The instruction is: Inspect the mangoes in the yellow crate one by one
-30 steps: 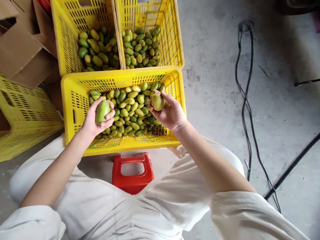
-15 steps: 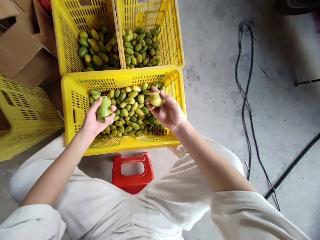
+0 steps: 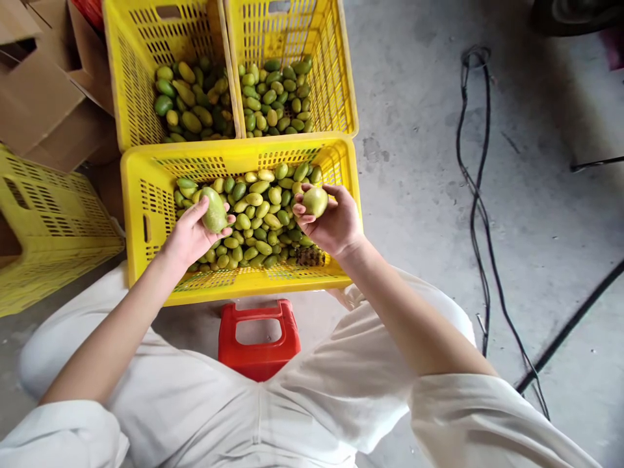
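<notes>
The left hand grips an oval green fruit. The right hand grips a rounded yellow-green fruit. Both are above a slotted yellow plastic crate.

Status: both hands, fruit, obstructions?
Left hand holds green fruit. Right hand holds yellowish-green fruit. Both over near yellow crate; no obstruction seen between them.

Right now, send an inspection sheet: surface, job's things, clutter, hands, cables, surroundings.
Surface: grey concrete floor, stained.
Job's things: green-yellow oval fruits in the front yellow slotted plastic crate; more in two yellow crates behind.
Clutter: dark textured lump in the front crate, unidentifiable.
Hands: left hand holds a large green oval fruit; right hand, a rounded yellow-green fruit.
Cables: black, on floor at right.
Surroundings: brown cardboard boxes, left; red plastic object with oblong opening, between the legs.
</notes>
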`<state>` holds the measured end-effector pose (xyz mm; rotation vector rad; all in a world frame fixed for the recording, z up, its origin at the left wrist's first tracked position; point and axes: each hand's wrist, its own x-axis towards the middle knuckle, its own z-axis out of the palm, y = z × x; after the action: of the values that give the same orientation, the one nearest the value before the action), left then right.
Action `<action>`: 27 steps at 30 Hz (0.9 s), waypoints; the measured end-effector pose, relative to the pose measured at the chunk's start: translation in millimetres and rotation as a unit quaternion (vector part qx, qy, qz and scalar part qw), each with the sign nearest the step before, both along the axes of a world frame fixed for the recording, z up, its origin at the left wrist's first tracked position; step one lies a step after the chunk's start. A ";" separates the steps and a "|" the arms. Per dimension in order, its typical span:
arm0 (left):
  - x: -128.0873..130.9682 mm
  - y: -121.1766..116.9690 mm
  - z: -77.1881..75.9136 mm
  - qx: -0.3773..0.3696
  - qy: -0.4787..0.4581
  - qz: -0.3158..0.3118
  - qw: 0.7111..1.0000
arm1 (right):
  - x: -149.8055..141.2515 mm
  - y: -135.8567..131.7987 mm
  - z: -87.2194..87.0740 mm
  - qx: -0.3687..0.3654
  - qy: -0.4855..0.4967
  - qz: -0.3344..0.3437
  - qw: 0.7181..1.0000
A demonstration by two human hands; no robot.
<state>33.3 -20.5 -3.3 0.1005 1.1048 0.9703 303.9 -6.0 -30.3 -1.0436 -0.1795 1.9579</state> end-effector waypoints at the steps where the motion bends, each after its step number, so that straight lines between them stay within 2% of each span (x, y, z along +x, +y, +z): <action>1: 0.0 -0.4 0.2 0.006 -0.004 0.002 1.000 | -1.2 -0.7 2.5 -0.003 -0.003 -0.005 1.000; 7: -1.4 0.4 9.0 -0.008 -0.010 0.012 1.000 | -8.8 -2.3 12.1 -0.003 -0.049 -0.024 0.999; 11: 0.5 -0.5 15.1 -0.009 0.000 0.008 1.000 | -5.8 -1.6 5.8 -0.017 -0.051 0.006 0.999; 15: -4.1 0.5 17.3 -0.016 -0.020 0.044 0.999 | 0.8 -2.7 -1.0 -0.049 -0.036 0.025 0.998; 20: -11.3 1.0 18.9 -0.014 -0.018 0.076 0.997 | -0.2 -8.7 -1.1 -0.042 -0.043 0.029 0.998; 24: -12.2 1.1 19.2 -0.014 -0.027 0.095 0.995 | 0.4 -15.5 -7.1 -0.070 -0.076 -0.003 0.995; 27: -15.4 3.8 16.7 -0.020 -0.027 0.102 0.994 | 9.7 -23.5 -17.9 -0.133 -0.122 -0.041 0.983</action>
<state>17.9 -16.6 13.4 -0.0733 1.0991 1.1257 313.6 -29.5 -48.2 -1.4429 -0.0061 1.8083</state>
